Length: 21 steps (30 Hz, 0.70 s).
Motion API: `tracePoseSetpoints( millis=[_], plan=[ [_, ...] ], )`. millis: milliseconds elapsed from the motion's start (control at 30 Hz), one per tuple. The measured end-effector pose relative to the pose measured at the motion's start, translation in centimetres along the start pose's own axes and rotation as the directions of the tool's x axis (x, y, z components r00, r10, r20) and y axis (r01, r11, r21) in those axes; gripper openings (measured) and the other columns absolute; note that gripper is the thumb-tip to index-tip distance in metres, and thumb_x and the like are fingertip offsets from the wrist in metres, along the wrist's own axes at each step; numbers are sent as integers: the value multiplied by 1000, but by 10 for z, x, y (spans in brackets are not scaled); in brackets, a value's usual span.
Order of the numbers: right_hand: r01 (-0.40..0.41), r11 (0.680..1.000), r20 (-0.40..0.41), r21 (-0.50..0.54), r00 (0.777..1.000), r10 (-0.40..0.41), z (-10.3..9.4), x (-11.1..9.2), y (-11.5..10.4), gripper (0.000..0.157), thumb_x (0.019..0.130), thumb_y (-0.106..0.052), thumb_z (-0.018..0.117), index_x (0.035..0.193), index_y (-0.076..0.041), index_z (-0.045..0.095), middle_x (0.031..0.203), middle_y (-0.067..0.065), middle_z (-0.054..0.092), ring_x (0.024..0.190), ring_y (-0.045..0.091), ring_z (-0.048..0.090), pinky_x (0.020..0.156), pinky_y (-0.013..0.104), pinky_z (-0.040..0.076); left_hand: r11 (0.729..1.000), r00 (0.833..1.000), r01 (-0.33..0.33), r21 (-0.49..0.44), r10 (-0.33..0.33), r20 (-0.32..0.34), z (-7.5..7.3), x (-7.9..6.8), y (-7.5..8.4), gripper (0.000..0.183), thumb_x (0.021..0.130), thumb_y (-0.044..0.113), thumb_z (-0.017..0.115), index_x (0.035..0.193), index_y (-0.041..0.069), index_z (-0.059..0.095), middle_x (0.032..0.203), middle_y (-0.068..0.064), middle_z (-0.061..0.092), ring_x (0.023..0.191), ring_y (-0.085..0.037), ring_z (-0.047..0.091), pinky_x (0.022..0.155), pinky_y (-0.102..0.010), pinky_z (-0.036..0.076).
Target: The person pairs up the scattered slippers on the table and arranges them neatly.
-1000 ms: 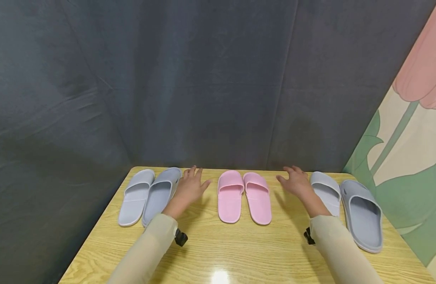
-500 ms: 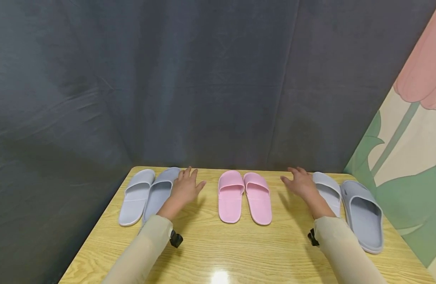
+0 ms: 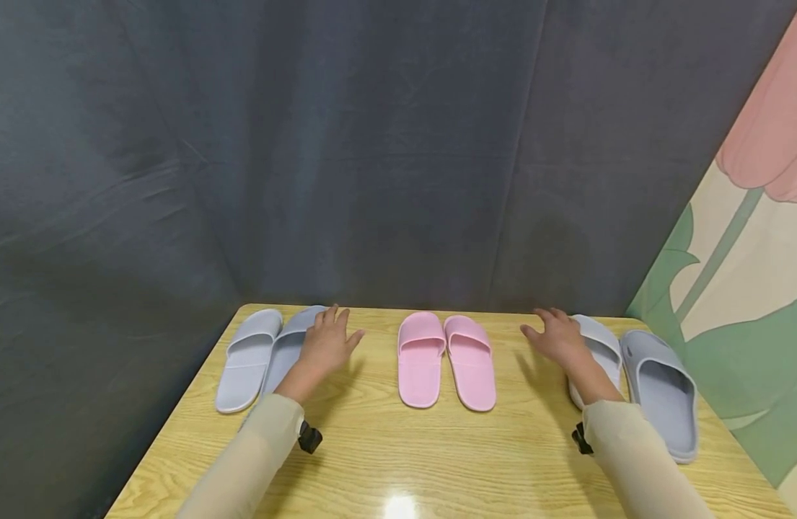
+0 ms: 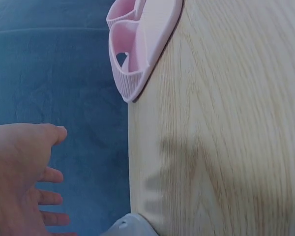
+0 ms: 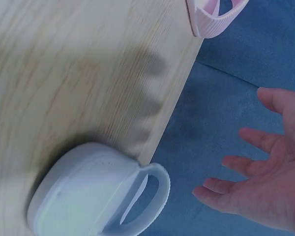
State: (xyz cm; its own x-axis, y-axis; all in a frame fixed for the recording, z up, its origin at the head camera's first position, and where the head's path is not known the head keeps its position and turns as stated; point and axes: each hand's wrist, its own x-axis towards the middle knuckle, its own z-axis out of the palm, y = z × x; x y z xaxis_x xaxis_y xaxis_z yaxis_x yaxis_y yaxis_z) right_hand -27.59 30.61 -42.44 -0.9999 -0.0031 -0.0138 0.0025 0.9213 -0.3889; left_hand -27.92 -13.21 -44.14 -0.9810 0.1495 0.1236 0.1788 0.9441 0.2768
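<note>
In the head view my left hand (image 3: 325, 344) hovers over the inner grey-blue slipper (image 3: 286, 355) of the left pair, fingers spread and holding nothing. Beside that slipper lies a paler grey slipper (image 3: 245, 364). My right hand (image 3: 559, 339) is in the air next to the light grey slipper (image 3: 601, 344) on the right, its fingers apart, and the forearm hides part of that slipper. Farther right is a larger grey slipper (image 3: 663, 396). Between the hands lie two pink slippers, a left one (image 3: 420, 371) and a right one (image 3: 472, 371), toes toward the back edge.
All the slippers lie on a wooden table (image 3: 398, 447). A dark curtain (image 3: 385, 158) hangs behind the table and along its left side. On the right stands a wall (image 3: 755, 303) painted with a pink flower and green leaves.
My left hand has moved left, away from the pink slippers and over the grey-blue slipper. My right hand has shifted right toward the light grey slipper. The slippers stay where they were.
</note>
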Motion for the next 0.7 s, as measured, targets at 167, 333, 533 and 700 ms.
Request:
tracePoseSetpoints(
  millis=[167,333,533,700],
  plan=[
    [8,1000,-14,-13,1000,-8,-1,-2,7,67,103,-36,52,148,11,37,150,44,25,136,65,21,112,71,19,1000,1000,14,-1,-14,2,-2,-2,-10,68,105,47,50,153,1,39,160,-26,29,145,-46,28,108,-65,34],
    [1,1000,-4,-18,1000,-1,-4,-6,12,69,103,-37,52,149,12,36,151,44,23,135,66,20,110,72,21,1000,1000,8,-4,-8,8,-5,-2,-15,68,105,48,49,153,0,39,160,-27,29,145,-48,28,108,-65,34],
    [-34,999,14,-37,999,34,-7,-10,18,71,103,-40,51,150,10,34,153,43,19,135,67,18,106,74,28,1000,1000,11,2,-11,8,-6,-1,-22,69,105,48,49,153,0,39,160,-27,29,145,-48,28,109,-65,33],
    [-43,998,2,-41,999,43,-8,-13,25,69,103,-40,51,150,10,34,152,43,20,134,68,19,102,75,30,1000,1000,7,-6,-7,2,-8,0,-27,67,105,45,51,152,-1,39,159,-28,29,145,-48,27,110,-66,31]
  ],
)
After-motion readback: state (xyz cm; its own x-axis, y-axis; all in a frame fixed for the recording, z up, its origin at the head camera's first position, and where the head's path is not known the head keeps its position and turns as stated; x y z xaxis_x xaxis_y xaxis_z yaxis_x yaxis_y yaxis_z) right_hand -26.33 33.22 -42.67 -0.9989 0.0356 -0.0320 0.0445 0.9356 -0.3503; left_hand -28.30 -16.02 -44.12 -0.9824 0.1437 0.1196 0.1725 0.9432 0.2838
